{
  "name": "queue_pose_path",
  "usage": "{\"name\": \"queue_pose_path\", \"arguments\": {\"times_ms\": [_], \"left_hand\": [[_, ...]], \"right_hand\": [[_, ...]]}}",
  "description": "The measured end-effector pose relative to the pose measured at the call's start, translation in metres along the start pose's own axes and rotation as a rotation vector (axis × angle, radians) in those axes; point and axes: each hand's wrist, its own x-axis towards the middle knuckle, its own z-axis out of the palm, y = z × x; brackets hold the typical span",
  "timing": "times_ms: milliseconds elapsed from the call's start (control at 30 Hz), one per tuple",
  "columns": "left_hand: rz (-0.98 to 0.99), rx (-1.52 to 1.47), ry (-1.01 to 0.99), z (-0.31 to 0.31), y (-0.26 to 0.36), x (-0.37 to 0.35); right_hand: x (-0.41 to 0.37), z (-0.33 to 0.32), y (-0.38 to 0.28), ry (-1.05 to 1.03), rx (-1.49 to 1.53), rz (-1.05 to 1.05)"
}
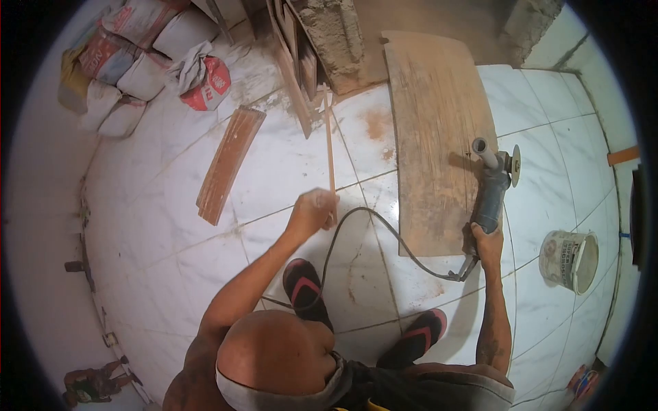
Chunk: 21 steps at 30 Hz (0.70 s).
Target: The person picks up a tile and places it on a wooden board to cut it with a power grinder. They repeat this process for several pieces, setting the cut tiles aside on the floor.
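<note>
My left hand point(315, 209) is closed around the lower end of a long, thin brown strip point(330, 147), which points away from me over the white tiles. In my right hand point(487, 243) is an angle grinder point(491, 195), gripped by the rear of its body. Its side handle point(481, 146) sticks up, and its disc point(515, 166) faces right. The grinder is over the right edge of a worn wooden board point(435, 137). A dark power cord point(384, 222) curves from the grinder's rear back toward my feet.
A reddish-brown plank-like piece point(232, 168) lies to the left on the tiled floor point(274, 253). Filled sacks point(140, 72) are piled at upper left. Brown panels point(295, 65) lean by a rough concrete post point(331, 38). A white bucket point(569, 260) is at right. Slippered feet point(305, 284) stand below.
</note>
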Motion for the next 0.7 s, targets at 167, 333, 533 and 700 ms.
{"name": "queue_pose_path", "arguments": {"times_ms": [167, 333, 533, 700], "left_hand": [[0.062, 0.064, 0.146, 0.000, 0.007, 0.078], [0.060, 0.144, 0.210, -0.003, 0.042, 0.148], [0.109, 0.480, 0.337, -0.013, 0.038, 0.255], [-0.052, 0.360, 0.424, -0.012, 0.085, 0.246]], "right_hand": [[0.005, 0.005, 0.013, 0.050, 0.002, -0.077], [0.010, 0.006, 0.026, 0.075, -0.054, -0.125], [0.009, 0.005, 0.023, 0.053, -0.038, -0.119], [0.004, 0.004, 0.010, 0.016, 0.004, -0.043]]}}
